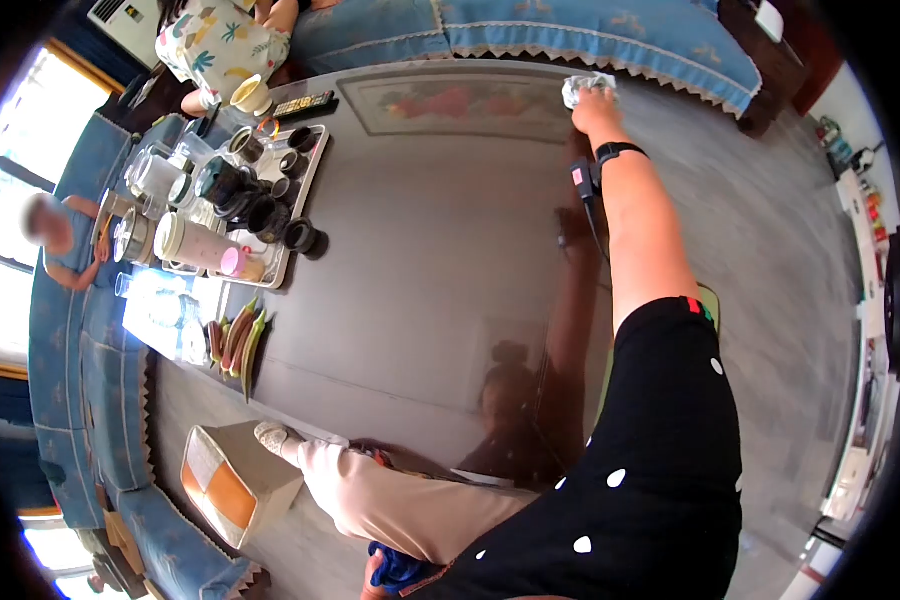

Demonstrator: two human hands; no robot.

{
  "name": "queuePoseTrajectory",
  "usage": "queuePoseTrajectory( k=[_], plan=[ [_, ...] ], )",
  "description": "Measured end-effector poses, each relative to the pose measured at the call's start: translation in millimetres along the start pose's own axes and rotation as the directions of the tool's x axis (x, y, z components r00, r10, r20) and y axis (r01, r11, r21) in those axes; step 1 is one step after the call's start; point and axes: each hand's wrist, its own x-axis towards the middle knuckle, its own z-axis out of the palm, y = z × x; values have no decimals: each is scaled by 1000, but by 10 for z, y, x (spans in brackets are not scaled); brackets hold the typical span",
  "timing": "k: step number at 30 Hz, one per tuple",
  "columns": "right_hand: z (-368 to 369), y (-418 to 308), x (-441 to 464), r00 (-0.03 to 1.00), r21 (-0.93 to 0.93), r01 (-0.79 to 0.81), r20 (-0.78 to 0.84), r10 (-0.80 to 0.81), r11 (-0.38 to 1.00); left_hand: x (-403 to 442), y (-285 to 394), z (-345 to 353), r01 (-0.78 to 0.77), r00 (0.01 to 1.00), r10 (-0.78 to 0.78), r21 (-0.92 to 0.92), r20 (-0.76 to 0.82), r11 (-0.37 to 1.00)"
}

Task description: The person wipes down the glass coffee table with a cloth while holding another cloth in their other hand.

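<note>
My right arm stretches out to the far right corner of the glossy dark table (430, 230). There my right hand (597, 112) presses down on a crumpled white wipe (582, 88), its fingers closed over it. Whether the wipe is paper or cloth I cannot make out. A black band with a small cabled device (584, 180) is strapped at that wrist. Low in the view, beside my leg, my left hand (372, 580) is partly cut off by the frame edge. It seems to be closed on a bunched dark blue cloth (398, 568); most of its fingers are hidden.
A tray (308, 185) crowded with cups, jars and a pink-lidded bottle stands on the table's left, with a remote (305, 105) behind it. Okra pods (238, 345) lie near the left edge. Blue sofas (590, 45), two people and a bin (270, 490) surround the table.
</note>
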Motion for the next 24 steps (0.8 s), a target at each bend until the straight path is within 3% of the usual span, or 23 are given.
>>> queuePoseTrajectory(
  k=[1, 6, 11, 18, 24],
  plan=[
    [-16, -44, 70, 998, -7, -13, 59, 13, 1000, -4, -7, -5, 2, 1000, -2, -1, -5, 1000],
    [21, -330, 208, 1000, 31, -2, 21, 1, 1000, 22, 8, 11, 6, 1000, -6, -10, -27, 1000],
    [76, -441, 166, 976, 2, 212, 46, -212, 977, -1, -11, 32, -3, 1000, 3, -2, -27, 1000],
    [101, -408, -503, 834, 81, 551, -65, -547, 830, -16, -18, 136, -60, 998, 59, 38, 21, 997],
    [70, -96, -1510, 693, 101, 721, -138, -708, 686, -81, -68, 194, -122, 991, 115, 99, 73, 988]
  ],
)
